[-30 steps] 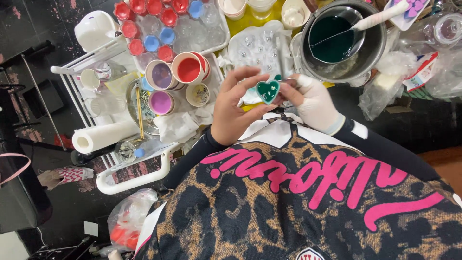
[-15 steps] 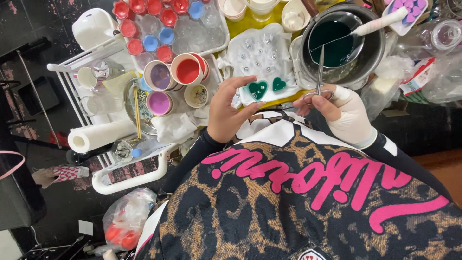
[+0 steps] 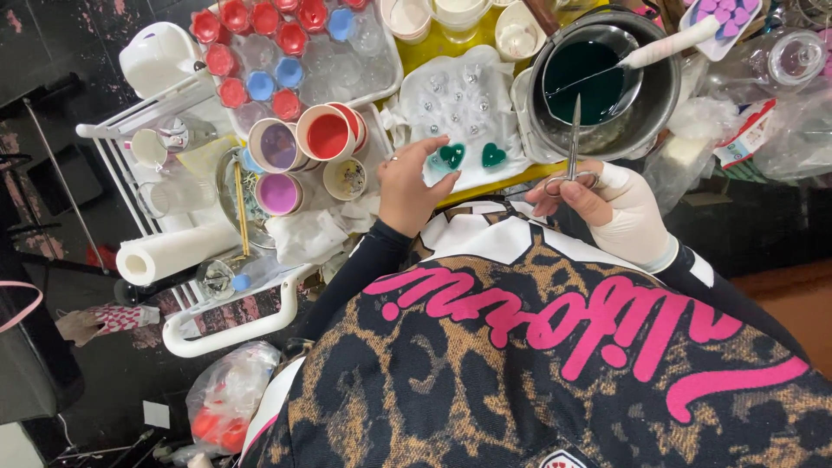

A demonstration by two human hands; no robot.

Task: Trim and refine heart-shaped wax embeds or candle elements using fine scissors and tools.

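1. Our left hand sits at the near edge of the clear mold, thumb and fingers curled apart around the left green heart; whether they touch the mold, we cannot tell.
2. Second green heart sits just beside the first, in the mold's front row. The other cavities hold only small silver beads.
3. Our right hand, wrapped in white, is pinched shut on scissors, blades closed and pointing up over the pot rim.
4. Pot holds dark green liquid, with a white stirrer resting in it.
5. Red cup holds red fill; two purple cups hold lilac fill; the small cup has speckled contents.
6. Tray at top left carries small red and blue cups plus clear empty ones.
7. Paper roll lies on the white rack, left.
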